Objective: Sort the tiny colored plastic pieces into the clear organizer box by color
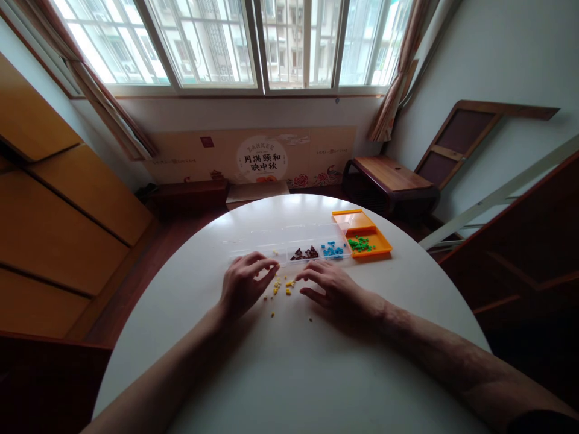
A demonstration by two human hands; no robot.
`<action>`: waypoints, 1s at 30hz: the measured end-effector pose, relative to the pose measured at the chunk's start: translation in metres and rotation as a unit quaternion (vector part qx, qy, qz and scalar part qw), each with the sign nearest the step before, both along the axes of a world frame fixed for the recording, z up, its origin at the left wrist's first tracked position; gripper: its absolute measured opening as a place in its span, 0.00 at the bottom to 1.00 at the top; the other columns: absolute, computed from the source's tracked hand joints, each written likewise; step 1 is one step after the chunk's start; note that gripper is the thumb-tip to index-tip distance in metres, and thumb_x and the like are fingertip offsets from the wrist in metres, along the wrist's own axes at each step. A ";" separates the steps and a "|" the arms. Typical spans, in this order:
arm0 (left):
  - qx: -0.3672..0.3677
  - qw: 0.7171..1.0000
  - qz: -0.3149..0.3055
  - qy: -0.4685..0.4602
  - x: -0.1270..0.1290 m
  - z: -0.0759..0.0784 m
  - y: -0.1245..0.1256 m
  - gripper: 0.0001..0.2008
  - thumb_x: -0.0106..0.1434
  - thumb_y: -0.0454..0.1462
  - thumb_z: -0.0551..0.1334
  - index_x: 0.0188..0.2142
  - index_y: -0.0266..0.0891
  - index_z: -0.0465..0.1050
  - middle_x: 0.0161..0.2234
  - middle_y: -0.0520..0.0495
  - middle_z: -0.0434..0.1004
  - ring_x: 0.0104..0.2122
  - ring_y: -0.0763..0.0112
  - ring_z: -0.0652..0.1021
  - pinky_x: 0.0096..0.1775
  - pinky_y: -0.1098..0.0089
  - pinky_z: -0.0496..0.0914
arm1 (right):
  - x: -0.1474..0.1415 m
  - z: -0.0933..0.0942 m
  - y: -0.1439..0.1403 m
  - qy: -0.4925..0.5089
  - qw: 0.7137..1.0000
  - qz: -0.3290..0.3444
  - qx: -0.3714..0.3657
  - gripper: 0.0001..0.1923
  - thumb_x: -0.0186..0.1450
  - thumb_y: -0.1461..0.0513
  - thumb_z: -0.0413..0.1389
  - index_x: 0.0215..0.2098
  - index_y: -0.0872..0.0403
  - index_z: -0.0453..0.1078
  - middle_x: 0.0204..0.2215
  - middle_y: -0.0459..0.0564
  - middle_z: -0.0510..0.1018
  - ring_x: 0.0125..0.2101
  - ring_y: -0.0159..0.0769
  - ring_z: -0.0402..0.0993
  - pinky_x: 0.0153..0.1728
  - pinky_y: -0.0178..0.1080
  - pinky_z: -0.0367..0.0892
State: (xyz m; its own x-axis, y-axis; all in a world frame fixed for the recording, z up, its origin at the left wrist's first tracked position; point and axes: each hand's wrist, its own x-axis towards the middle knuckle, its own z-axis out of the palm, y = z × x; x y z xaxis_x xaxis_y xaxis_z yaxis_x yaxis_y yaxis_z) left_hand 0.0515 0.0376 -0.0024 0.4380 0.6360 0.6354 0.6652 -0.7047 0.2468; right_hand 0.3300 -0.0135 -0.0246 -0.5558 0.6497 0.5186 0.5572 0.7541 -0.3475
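While both hands rest on the round white worktop (289,374), the scattered tiny yellow plastic beads (283,288) lie between them, just off the left hand (242,289) fingertips and near the right hand (337,295). Left fingers are curled, nearly pinched, grip unclear; right fingers are spread flat, holding nothing. Beyond sit the clear compartmented plastic box (289,238), with brown and blue beads, and the orange tray (377,241).

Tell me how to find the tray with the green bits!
Start at the round white table and follow the long clear plastic organizer box to its far right end. The orange tray lies there, touching that end. It is the only orange, see-nothing-through container, and its tiny green pieces sit apart from the blue pieces and brown pieces in the clear box.
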 end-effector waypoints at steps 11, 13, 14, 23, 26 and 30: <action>-0.042 0.996 0.081 0.012 -0.006 -0.001 0.004 0.08 0.73 0.43 0.67 0.40 0.48 0.87 0.37 0.50 0.84 0.31 0.68 0.78 0.40 0.64 0.70 | 0.000 0.004 -0.003 -0.047 0.999 -0.021 -0.013 0.14 0.77 0.60 0.59 0.60 0.49 0.76 0.48 0.55 0.78 0.48 0.45 0.75 0.52 0.48 0.75; -0.044 0.996 0.081 0.011 -0.005 0.000 0.003 0.09 0.74 0.43 0.67 0.40 0.47 0.87 0.37 0.50 0.84 0.31 0.68 0.78 0.40 0.64 0.70 | -0.001 0.004 -0.003 -0.045 0.999 -0.021 -0.013 0.12 0.78 0.60 0.58 0.58 0.50 0.76 0.48 0.55 0.78 0.47 0.45 0.75 0.52 0.48 0.75; -0.045 0.996 0.080 0.012 -0.005 0.000 0.003 0.09 0.74 0.43 0.66 0.40 0.47 0.87 0.37 0.50 0.84 0.30 0.68 0.78 0.40 0.64 0.71 | -0.001 0.004 -0.003 -0.044 0.999 -0.021 -0.014 0.11 0.78 0.60 0.58 0.56 0.50 0.77 0.48 0.55 0.78 0.47 0.44 0.75 0.52 0.48 0.74; -0.052 0.995 0.088 0.020 -0.006 -0.001 0.004 0.10 0.74 0.42 0.65 0.41 0.47 0.87 0.37 0.50 0.84 0.30 0.68 0.78 0.42 0.64 0.71 | 0.001 0.002 -0.001 -0.020 1.000 -0.012 -0.012 0.03 0.77 0.61 0.59 0.44 0.50 0.76 0.45 0.53 0.79 0.43 0.41 0.76 0.50 0.44 0.74; -0.049 0.995 0.088 0.021 -0.007 -0.003 0.005 0.11 0.75 0.43 0.64 0.41 0.46 0.87 0.37 0.49 0.84 0.30 0.68 0.79 0.42 0.64 0.72 | 0.001 0.000 0.000 -0.021 1.000 -0.008 -0.008 0.03 0.77 0.61 0.59 0.44 0.50 0.75 0.45 0.52 0.79 0.44 0.41 0.76 0.51 0.44 0.73; -0.044 0.995 0.085 0.013 -0.005 -0.001 0.004 0.12 0.75 0.44 0.64 0.43 0.46 0.87 0.38 0.48 0.84 0.30 0.68 0.78 0.43 0.64 0.73 | 0.002 -0.004 0.002 -0.007 1.000 -0.009 -0.003 0.02 0.77 0.62 0.59 0.45 0.50 0.74 0.44 0.52 0.80 0.45 0.42 0.77 0.51 0.45 0.73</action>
State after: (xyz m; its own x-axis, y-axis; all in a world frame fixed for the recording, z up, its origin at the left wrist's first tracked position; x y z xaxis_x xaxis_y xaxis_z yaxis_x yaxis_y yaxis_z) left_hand 0.0462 0.0414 -0.0029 0.3349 0.7555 0.5632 0.7802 -0.5574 0.2839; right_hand 0.3320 -0.0118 -0.0291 -0.5522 0.6625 0.5061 0.5751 0.7422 -0.3441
